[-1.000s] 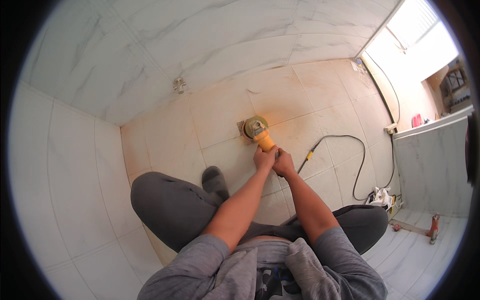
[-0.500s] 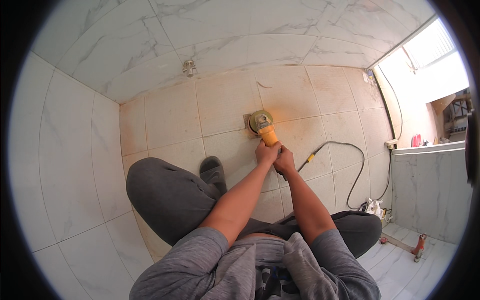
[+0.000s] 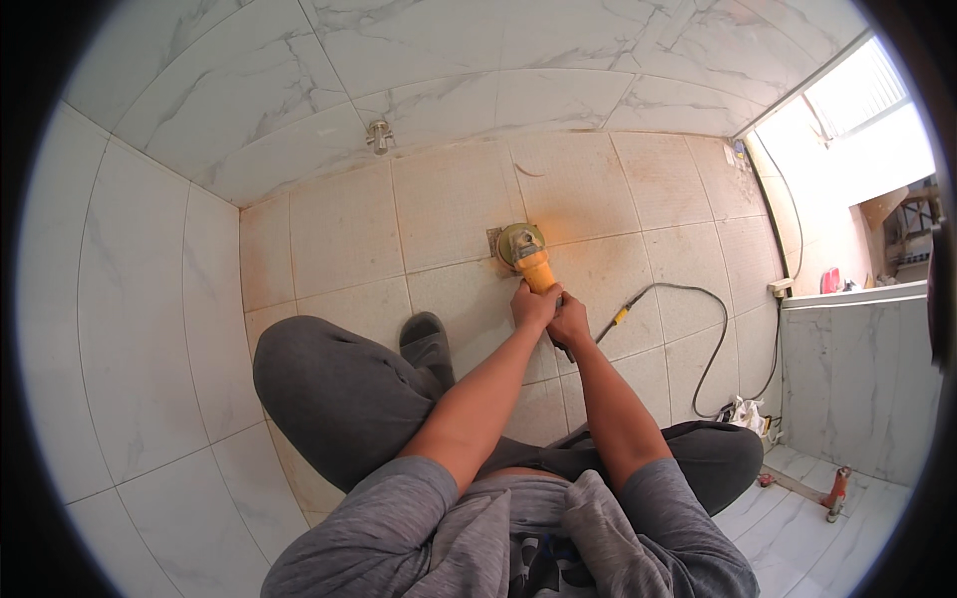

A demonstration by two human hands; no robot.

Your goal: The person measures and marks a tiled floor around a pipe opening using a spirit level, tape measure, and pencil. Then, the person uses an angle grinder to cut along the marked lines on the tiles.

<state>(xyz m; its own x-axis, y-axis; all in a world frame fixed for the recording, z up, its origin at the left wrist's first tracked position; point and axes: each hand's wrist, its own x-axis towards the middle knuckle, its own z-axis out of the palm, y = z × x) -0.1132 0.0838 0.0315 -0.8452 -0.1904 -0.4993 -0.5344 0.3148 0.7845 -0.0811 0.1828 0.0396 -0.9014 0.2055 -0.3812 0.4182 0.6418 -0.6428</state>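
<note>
Both hands, left hand [image 3: 533,304] and right hand [image 3: 570,321], clamp the yellow angle grinder [image 3: 528,259] on the floor tiles [image 3: 449,209]; its cable [image 3: 698,329] trails rightward, a wall valve [image 3: 379,136] is well apart.

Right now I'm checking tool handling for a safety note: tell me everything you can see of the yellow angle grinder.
The angle grinder has a yellow-orange body and a round guarded head of dull metal at its far end. The head sits low against the beige floor tile, beside a small square opening. Both hands grip the rear of its body, the left hand beside the right hand. A dark power cord trails from behind the hands, looping across the floor to the right. Whether the disc spins cannot be told.
</note>
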